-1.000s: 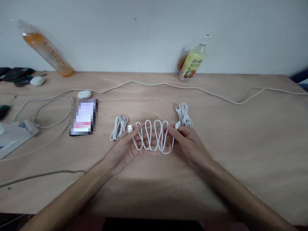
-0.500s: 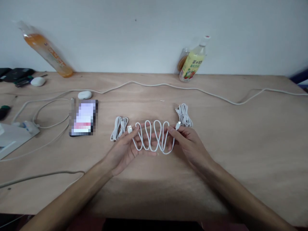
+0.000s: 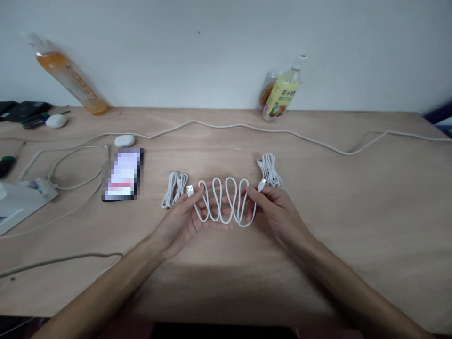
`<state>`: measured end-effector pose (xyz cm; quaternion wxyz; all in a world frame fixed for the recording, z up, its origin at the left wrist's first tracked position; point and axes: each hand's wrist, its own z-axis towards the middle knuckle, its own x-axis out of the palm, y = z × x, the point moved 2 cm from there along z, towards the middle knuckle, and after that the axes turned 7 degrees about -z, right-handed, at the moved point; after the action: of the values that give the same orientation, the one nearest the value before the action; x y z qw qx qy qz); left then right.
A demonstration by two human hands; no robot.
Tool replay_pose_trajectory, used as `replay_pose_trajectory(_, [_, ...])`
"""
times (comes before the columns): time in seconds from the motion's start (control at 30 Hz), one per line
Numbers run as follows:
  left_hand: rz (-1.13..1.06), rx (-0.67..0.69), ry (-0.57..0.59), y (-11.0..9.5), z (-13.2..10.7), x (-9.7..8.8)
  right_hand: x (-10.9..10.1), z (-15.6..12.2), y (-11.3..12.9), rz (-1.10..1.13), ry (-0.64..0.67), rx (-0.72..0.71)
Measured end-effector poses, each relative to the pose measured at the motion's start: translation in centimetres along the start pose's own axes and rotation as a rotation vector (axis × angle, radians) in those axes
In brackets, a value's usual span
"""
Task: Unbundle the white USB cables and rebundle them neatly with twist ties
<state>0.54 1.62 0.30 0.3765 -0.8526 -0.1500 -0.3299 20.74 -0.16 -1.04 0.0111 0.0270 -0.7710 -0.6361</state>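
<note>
Cable (image 3: 233,209) in pinched grip, left hand (image 3: 181,214) and right hand (image 3: 277,206) — Chinese characters (image 3: 288,93) on yellow bottle (image 3: 280,99)

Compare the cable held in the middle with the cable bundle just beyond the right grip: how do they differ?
The held cable is spread into wide, wavy loops, while the cable bundle is gathered into tight, narrow coils. The held cable is stretched between the left grip and the right grip; the cable bundle lies on the table. Both are white.

pale wall (image 3: 176,61) behind wooden table (image 3: 370,202)
</note>
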Motion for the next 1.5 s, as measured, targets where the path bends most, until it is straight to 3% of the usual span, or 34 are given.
replay_pose_trajectory(1.0, [0.034, 0.006, 0.007, -0.10, -0.28, 0.19, 0.19, 0.04, 0.20, 0.029, 0.008, -0.025])
replay_pose_trajectory(1.5, [0.011, 0.007, 0.027, -0.04, -0.14, -0.04, 0.17, -0.09, -0.29, 0.033, 0.014, 0.045])
